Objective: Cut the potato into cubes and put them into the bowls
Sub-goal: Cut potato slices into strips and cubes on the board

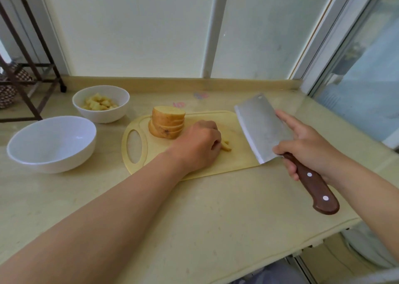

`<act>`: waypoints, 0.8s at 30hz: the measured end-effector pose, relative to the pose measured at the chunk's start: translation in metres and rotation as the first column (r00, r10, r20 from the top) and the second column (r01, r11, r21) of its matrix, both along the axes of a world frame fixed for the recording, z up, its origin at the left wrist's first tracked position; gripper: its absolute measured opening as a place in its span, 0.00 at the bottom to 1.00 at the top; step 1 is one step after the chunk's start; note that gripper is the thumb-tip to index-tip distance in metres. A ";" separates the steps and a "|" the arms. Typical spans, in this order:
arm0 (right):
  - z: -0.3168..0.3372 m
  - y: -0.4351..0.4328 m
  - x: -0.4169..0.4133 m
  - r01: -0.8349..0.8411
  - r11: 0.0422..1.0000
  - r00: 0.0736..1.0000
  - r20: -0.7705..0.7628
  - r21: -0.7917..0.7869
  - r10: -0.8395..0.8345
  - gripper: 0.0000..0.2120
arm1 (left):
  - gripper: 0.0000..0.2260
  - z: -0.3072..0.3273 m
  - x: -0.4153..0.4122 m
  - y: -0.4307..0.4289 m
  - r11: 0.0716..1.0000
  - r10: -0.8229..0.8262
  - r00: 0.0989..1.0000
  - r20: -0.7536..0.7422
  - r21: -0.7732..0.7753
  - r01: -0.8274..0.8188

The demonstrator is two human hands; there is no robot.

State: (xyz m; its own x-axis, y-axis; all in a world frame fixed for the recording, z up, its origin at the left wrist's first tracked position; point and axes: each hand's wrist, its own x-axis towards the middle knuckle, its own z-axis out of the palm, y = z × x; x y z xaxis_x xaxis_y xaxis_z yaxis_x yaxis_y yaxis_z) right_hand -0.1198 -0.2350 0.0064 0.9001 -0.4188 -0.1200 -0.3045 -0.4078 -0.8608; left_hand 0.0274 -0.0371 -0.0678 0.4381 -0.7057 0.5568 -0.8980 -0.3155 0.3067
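A stack of potato slices stands on the pale yellow cutting board. My left hand lies curled over cut potato pieces in the board's middle; only a few pieces show past its fingers. My right hand grips the brown wooden handle of a cleaver, with the index finger along the blade's back, and the blade is lifted above the board's right end. The far white bowl holds several potato cubes. The nearer, larger white bowl is empty.
The beige counter ends in an edge at the lower right. A dark metal rack stands at the far left. A white wall with a pipe rises behind, and a window is on the right.
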 end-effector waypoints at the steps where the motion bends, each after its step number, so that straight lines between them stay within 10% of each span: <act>1: -0.005 -0.004 0.000 0.005 0.999 1.000 -0.003 0.043 -0.005 0.42 | 0.04 0.001 -0.001 0.000 1.000 0.014 1.000 0.002 -0.004 -0.014; 7: -0.021 -0.010 0.008 -0.019 0.966 1.000 -0.014 0.258 0.024 0.39 | 0.18 0.009 -0.008 -0.002 0.984 0.135 0.978 -0.162 0.137 -0.114; 12: -0.024 -0.015 0.024 -0.118 0.808 0.992 0.103 0.578 0.071 0.32 | 0.10 0.020 -0.014 -0.003 0.949 0.169 0.903 -0.396 -0.182 -0.257; 16: -0.031 -0.013 0.038 -0.205 0.579 0.979 0.167 0.789 0.118 0.34 | 0.08 0.040 -0.017 -0.019 0.636 -0.180 0.435 -0.882 -0.442 -0.633; 19: -0.035 -0.012 0.041 -0.301 0.437 0.947 0.213 0.848 0.240 0.43 | 0.11 0.046 -0.019 -0.025 0.566 -0.566 -0.057 -0.823 -0.337 -0.753; 24: -0.035 -0.012 0.044 -0.370 0.381 0.914 0.257 0.848 0.315 0.43 | 0.22 0.047 -0.026 -0.025 0.663 -0.710 -0.311 -0.631 -0.451 -0.598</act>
State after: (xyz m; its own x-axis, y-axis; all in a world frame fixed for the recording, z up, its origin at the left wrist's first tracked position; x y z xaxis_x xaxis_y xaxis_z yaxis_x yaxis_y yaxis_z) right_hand -0.0762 -0.2470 -0.0290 0.9570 0.2282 -0.1794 -0.2729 0.4971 -0.8237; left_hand 0.0010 -0.0618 -0.0212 0.6967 -0.6472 -0.3095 0.6948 0.5013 0.5158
